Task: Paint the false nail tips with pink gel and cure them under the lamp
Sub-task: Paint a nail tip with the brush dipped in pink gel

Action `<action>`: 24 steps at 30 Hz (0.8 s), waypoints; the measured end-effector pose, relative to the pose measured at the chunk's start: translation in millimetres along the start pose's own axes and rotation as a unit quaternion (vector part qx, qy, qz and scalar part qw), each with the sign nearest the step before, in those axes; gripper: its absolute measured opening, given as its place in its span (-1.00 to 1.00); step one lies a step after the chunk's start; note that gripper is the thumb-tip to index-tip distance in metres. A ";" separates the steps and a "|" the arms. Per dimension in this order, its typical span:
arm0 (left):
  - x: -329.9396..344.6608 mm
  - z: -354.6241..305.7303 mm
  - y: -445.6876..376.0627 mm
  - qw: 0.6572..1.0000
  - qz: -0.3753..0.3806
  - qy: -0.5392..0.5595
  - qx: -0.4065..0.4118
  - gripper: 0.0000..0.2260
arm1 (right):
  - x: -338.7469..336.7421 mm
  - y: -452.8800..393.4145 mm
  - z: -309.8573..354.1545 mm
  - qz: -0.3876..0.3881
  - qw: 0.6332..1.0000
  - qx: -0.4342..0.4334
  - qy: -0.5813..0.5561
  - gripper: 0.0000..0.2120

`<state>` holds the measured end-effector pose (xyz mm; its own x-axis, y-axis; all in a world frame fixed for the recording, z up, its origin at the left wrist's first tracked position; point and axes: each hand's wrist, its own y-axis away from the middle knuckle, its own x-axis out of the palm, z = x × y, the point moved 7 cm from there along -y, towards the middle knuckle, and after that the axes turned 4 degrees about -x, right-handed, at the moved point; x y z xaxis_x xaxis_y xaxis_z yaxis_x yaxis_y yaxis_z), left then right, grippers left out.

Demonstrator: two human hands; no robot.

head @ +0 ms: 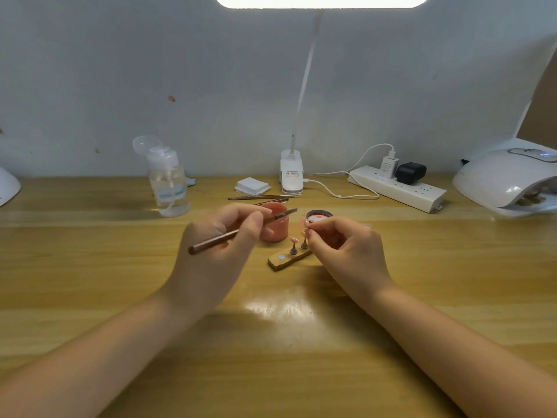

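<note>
My left hand (223,236) grips a brown gel brush (241,232), its tip raised over the open pink gel jar (275,223). My right hand (340,242) pinches a small nail tip on its stand (307,226) at the fingertips, just right of the jar. In front of the jar lies a wooden holder (286,260) with two small stands; one carries a pink nail tip (294,240). The jar's lid (319,216) lies behind my right hand. The white curing lamp (506,182) sits at the far right of the desk.
A clear pump bottle (168,182) stands back left. A clip desk lamp (291,173), a white pad stack (252,186), spare brushes (259,197) and a power strip (398,188) with plugs line the back. Another white device (7,188) shows at the left edge.
</note>
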<state>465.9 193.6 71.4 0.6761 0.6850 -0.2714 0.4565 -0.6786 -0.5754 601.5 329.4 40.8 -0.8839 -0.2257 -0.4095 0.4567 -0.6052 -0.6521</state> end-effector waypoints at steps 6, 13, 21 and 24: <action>9.6 -12.4 11.2 0.994 0.020 -0.064 0.082 -0.84 | 1.3 0.6 -0.5 0.001 1.000 -0.005 0.003 -0.92; 8.2 -6.7 13.6 0.995 0.026 -0.070 0.062 -0.80 | 0.9 1.0 0.0 -0.003 1.000 -0.011 0.006 -0.92; 12.3 -5.4 18.4 0.994 0.038 -0.084 0.067 -0.80 | 1.3 1.1 1.6 0.001 1.000 -0.020 0.012 -0.91; 12.1 -7.4 17.6 0.994 0.031 -0.083 0.069 -0.76 | 1.2 1.4 3.5 0.004 0.999 -0.028 0.016 -0.90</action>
<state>486.4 188.0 63.7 0.5906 0.6853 -0.4262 0.3252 -0.6854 -0.6515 600.6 325.6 41.7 -0.8766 -0.2062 -0.4348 0.4701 -0.5599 -0.6823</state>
